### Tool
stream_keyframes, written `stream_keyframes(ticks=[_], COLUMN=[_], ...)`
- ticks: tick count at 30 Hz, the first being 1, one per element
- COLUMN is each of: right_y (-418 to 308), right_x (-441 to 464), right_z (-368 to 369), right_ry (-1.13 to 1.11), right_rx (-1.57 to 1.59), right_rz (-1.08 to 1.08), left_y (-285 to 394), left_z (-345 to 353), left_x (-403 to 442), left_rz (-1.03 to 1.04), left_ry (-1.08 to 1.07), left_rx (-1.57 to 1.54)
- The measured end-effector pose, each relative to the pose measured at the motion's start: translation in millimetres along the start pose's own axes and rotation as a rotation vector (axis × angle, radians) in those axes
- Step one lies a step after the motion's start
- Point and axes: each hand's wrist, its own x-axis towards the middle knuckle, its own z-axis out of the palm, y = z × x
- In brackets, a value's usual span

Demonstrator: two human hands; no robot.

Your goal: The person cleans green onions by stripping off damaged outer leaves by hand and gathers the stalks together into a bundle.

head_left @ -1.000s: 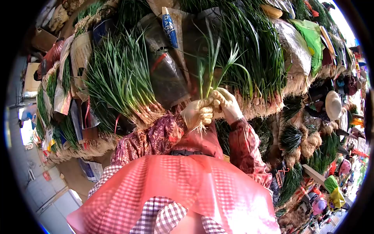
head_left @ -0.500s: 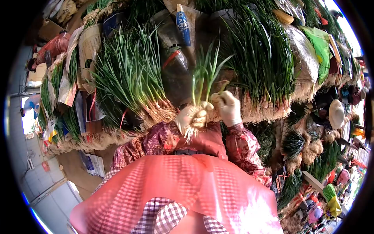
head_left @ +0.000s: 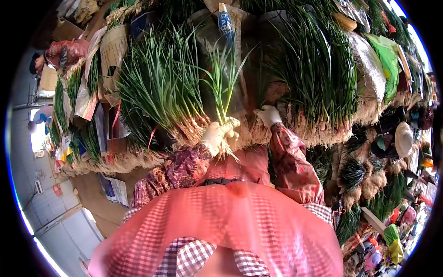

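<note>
My left hand (head_left: 221, 135), in a pale glove, is closed around the lower stems of a small bunch of spring onions (head_left: 222, 87). Their leaves point up and away from me, and the stringy roots hang below my fist. My right hand (head_left: 268, 116), also gloved, reaches forward beside the roots of the right-hand pile of spring onions (head_left: 318, 78). Its fingertips are partly hidden, so whether they grip anything is unclear. Just left of my left hand lies another pile of spring onions (head_left: 161, 78), its reddish stem bases and roots towards me.
Sheets of plastic and printed sacking (head_left: 228, 27) lie between the piles. More bundles and a green bag (head_left: 385, 60) are on the right. A person in a red garment (head_left: 67, 53) is at the upper left. A red translucent apron (head_left: 217, 217) covers my front.
My right hand has moved away from the held bunch, forward towards the right-hand pile. The yellowish leaf at its fingers no longer shows. My left hand keeps the bunch, now leaning slightly left.
</note>
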Motion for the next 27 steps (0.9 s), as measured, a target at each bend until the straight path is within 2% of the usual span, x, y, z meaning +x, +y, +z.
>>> stream_keyframes(ticks=[1, 3, 4, 5, 7, 8, 9, 11, 12, 13, 15, 17, 19, 20, 21, 23, 25, 26, 27], right_y=[6.5, -1.1, -33.9, -33.5, -55.2, -35.8, -33.6, -28.1, -9.2, 10.9, 43.7, 61.3, 77.2, 72.5, 65.6, 22.7, 40.6, 49.3, 23.7], right_x=[-0.3, -34.4, -73.0, -81.7, -108.2, -98.2, -101.1, -103.7, -98.7, -102.2, -126.9, -160.8, -154.0, -148.1, -137.1, -127.2, -93.0, -82.9, -102.5], right_z=[-0.7, -3.2, -8.6, -9.7, -4.6, 3.9, 6.2, -10.2, -28.6, -46.1, -77.3, -94.4, -120.9, -139.3, -158.5, -173.6, -193.0, -198.9, -197.9], right_ry=[0.012, 0.038, -0.04, -0.154, -0.13, 0.169, 0.361, 0.609, 0.664, 0.669, -0.036, -0.149, 0.427, 0.682, 0.927, 1.018, 0.836, 0.851, 0.867], right_rx=[0.111, 0.339, 0.49, 0.469, 0.409, -0.127, -0.232, -0.266, -0.275, -0.239, -0.466, -0.753, -0.927, -0.707, -0.467, -0.698, -0.858, -0.549, -0.291], right_rz=[-0.001, -0.001, 0.014, 0.004, -0.018, -0.358, -0.465, -0.401, -0.265, -0.249, 0.051, 0.108, 0.056, -0.143, -0.345, -0.278, -0.321, -0.483, -0.472], left_y=[-14.5, -16.8, -23.8, -37.5, -37.9, -35.7, -30.3, -19.8, -9.0, -4.9, 9.6, 17.3, 5.1, 0.0, -5.4, -4.6, -2.3, 0.3, 1.5], left_z=[-11.4, 5.3, 1.6, -2.6, 6.7, 27.3, 29.3, 31.9, 38.2, 35.2, 41.5, 48.7, 42.3, 39.6, 39.4, 44.9, 49.2, 51.8, 52.4], left_x=[12.7, 9.2, 16.0, 28.1, 21.7, 17.0, 17.2, 13.0, -0.4, -5.5, -18.5, -23.6, -9.2, -0.7, 7.3, 12.7, 10.3, 10.7, 10.1], left_rz=[0.097, 0.033, -0.039, -0.049, -0.124, -0.237, -0.296, -0.292, -0.292, -0.264, -0.204, -0.149, -0.153, -0.161, -0.211, -0.298, -0.288, -0.281, -0.266], left_ry=[-0.073, -0.029, -0.142, -0.127, -0.189, -0.087, -0.087, -0.268, -0.328, -0.416, -0.396, -0.364, -0.434, -0.531, -0.539, -0.569, -0.59, -0.601, -0.608], left_rx=[0.07, 0.075, 0.107, 0.244, 0.224, 0.044, 0.06, -0.035, -0.04, -0.066, -0.043, -0.059, -0.202, -0.255, -0.296, -0.333, -0.341, -0.346, -0.357])
